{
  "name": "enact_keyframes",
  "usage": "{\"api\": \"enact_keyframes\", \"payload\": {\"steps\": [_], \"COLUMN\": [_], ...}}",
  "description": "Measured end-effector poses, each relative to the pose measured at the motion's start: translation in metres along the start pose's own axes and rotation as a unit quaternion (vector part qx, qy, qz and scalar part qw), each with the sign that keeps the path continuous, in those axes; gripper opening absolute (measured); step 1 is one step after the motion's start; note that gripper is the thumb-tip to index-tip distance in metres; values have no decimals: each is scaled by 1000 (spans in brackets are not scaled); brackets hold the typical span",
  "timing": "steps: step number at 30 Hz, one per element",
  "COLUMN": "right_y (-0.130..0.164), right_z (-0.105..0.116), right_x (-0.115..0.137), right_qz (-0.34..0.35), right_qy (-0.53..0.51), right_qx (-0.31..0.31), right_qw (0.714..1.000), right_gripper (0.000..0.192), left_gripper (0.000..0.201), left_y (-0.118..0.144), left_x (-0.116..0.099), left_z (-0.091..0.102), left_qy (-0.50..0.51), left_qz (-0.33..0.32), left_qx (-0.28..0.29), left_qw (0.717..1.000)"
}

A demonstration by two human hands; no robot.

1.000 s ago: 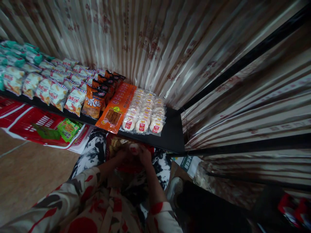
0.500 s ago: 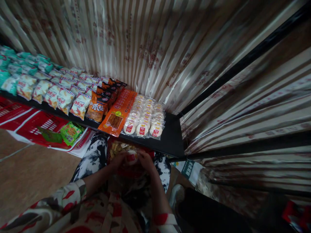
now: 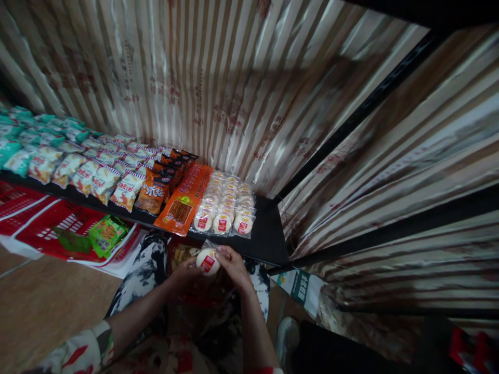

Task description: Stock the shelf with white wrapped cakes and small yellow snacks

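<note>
Between my hands is a round white rice cracker packet [image 3: 207, 261] with a red label, in clear wrapping. My left hand [image 3: 186, 274] grips its left edge, and my right hand [image 3: 233, 264] pinches the wrapping at its upper right. Just beyond, rows of matching cracker packets [image 3: 222, 223] lie on the black shelf [image 3: 268, 236]. An orange snack bag [image 3: 183, 202] lies flat to their left. Below my hands sits a red container holding yellowish packets [image 3: 180, 255], partly hidden by my arms.
Orange-brown bags [image 3: 153, 191], white snack bags [image 3: 127, 188] and teal bags [image 3: 10, 148] fill the shelf leftward. Under it stands a red basket [image 3: 42, 213] with green packets [image 3: 107, 236]. Black metal bars [image 3: 358, 106] cross the striped curtain at right. A shoe [image 3: 287, 337] shows at lower right.
My hands have raised the cracker packet from over the red container toward the shelf's front edge. The view has tilted up a little, so the shelf appears lower.
</note>
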State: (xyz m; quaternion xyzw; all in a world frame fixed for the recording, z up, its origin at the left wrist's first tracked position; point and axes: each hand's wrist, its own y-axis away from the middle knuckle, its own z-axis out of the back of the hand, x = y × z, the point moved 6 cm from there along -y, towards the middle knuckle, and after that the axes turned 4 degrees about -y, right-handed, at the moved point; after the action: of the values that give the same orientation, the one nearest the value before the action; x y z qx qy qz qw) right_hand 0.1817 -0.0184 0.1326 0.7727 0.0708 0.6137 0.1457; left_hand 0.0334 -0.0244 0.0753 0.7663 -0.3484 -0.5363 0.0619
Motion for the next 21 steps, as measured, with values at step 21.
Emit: {"api": "enact_keyframes", "payload": {"steps": [21], "right_y": [-7], "right_z": [52], "right_x": [19], "right_qz": [90], "right_qy": [-31], "right_qx": [-104], "right_qw": [990], "right_gripper": [37], "left_gripper": [51], "left_y": [-13], "left_x": [-54], "left_z": [-60], "left_qy": [-433], "left_qz": [-239], "left_qx": [-189], "left_qw": [849]}}
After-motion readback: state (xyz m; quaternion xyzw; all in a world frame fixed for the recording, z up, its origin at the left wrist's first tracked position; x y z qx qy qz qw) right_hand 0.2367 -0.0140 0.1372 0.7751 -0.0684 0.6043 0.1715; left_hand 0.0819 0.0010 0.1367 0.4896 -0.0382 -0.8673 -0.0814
